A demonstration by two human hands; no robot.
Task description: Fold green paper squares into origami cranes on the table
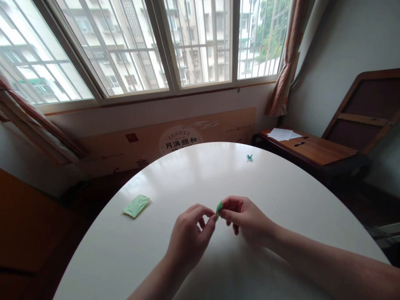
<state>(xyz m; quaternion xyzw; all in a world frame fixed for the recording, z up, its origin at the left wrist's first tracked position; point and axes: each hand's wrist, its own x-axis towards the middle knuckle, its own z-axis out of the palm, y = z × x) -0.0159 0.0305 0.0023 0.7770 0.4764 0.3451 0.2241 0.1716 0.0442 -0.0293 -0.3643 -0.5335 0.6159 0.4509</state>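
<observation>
Both of my hands meet over the middle of a round white table (281,196). A small folded piece of green paper (219,208) is pinched between them. My left hand (190,237) grips its lower left edge with thumb and forefinger. My right hand (245,218) holds its right side, fingers curled. A light green packet (136,206) lies flat on the table to the left of my hands. A tiny teal folded paper figure (249,158) stands near the table's far right edge.
A barred window (175,46) spans the far wall, with a printed cardboard panel (175,137) leaning below it. At the right stands a dark wooden side table (315,150) with white papers (283,134) and a wooden chair frame (365,112).
</observation>
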